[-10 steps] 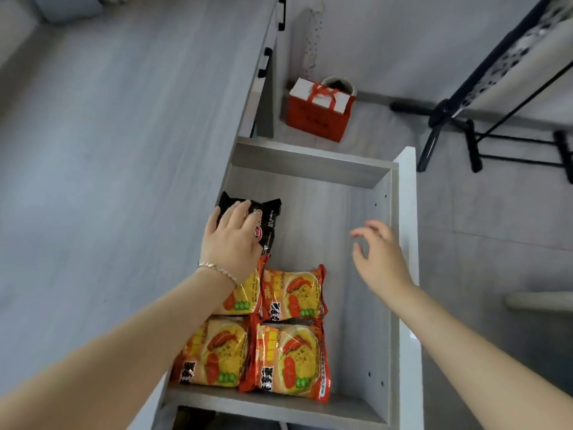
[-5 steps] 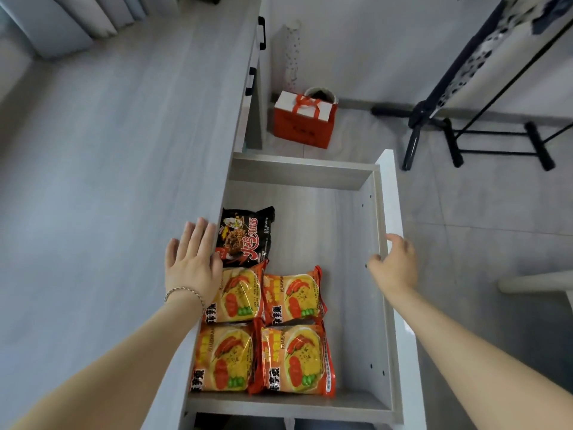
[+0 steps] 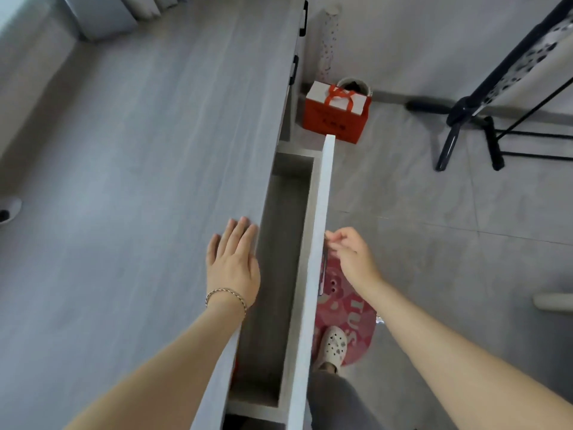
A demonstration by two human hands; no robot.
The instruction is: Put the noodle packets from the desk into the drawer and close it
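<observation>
The grey drawer [image 3: 316, 243] stands only a narrow gap out from under the desk [image 3: 139, 181]. The noodle packets are hidden beneath the desktop; only a sliver of orange [image 3: 235, 366] shows at the near left of the gap. My left hand [image 3: 234, 265] lies flat on the desk's edge, fingers apart, holding nothing. My right hand [image 3: 350, 256] is against the outer face of the drawer's white front panel, fingers curled at the dark handle there; how firmly it grips is not visible.
An orange gift bag [image 3: 336, 114] and a white bin stand on the floor beyond the drawer. A black folding rack [image 3: 471, 119] fills the upper right. A pink mat [image 3: 347, 308] and my shoe [image 3: 333, 344] lie right of the drawer front.
The drawer has slid most of the way in, hiding the packets. My left hand left the black packet and moved onto the desk. My right hand went from the drawer's rim to its front face.
</observation>
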